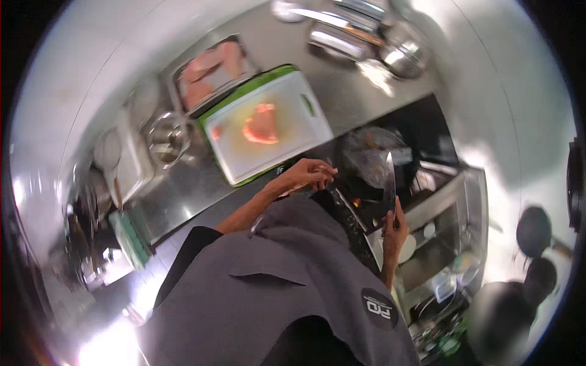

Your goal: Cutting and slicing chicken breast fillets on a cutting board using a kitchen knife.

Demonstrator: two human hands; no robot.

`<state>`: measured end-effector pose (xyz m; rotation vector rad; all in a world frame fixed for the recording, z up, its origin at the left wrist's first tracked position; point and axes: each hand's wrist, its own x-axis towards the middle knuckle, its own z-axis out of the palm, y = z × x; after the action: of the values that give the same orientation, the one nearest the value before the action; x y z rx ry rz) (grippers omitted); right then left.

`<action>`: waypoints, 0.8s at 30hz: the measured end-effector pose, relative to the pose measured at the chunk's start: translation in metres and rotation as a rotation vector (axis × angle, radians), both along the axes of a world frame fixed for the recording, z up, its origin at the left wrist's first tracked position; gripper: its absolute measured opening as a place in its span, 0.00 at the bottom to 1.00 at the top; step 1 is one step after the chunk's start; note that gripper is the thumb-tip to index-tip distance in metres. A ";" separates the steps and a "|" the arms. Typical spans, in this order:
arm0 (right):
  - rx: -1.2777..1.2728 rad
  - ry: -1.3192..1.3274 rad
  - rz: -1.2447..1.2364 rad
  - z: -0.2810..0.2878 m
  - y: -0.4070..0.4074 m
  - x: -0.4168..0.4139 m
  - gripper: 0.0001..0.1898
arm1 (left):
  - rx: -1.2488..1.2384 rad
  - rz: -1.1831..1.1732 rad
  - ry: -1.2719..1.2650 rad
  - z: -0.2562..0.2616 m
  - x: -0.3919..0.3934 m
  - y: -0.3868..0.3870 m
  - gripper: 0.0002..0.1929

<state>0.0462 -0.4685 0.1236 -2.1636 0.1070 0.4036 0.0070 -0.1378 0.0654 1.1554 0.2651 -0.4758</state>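
My right hand (pixel 396 226) is closed around the handle of a kitchen knife (pixel 390 180), whose blade points away from me beside a bin or bowl lined with clear plastic (pixel 373 158). My left hand (pixel 318 174) is near the close edge of a white cutting board (pixel 293 146), its fingers bent; whether it holds something small is unclear. On the board lies a piece of raw pink meat or fish (pixel 263 126), with a small scrap (pixel 216 132) near the left edge. A green board or mat (pixel 274 74) shows beneath the white one.
A metal tray (pixel 253 68) with more pink pieces stands behind the board. A metal bowl (pixel 168 139) and a white container (pixel 139 160) are at left. Shiny metal pots (pixel 405 55) stand at the back right. A sink (pixel 432 242) lies to my right, with dishes around it.
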 end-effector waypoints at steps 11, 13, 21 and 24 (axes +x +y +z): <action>0.002 0.114 -0.526 0.028 -0.100 -0.110 0.24 | 0.706 -0.560 -0.231 -0.231 0.121 -0.201 0.18; 0.050 0.131 -0.582 0.023 -0.109 -0.131 0.24 | 0.939 -0.689 -0.349 -0.256 0.126 -0.216 0.20; 0.073 0.243 -0.720 0.019 -0.111 -0.156 0.23 | 1.783 -1.281 -0.947 -0.309 0.121 -0.233 0.25; 0.025 0.242 -0.692 0.016 -0.115 -0.163 0.22 | 1.617 -1.241 -1.109 -0.282 0.128 -0.238 0.24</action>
<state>-0.1164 -0.5837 0.1392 -1.8959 0.9454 0.2524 0.1347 -0.3754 -0.2170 2.9333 -1.4064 -0.5530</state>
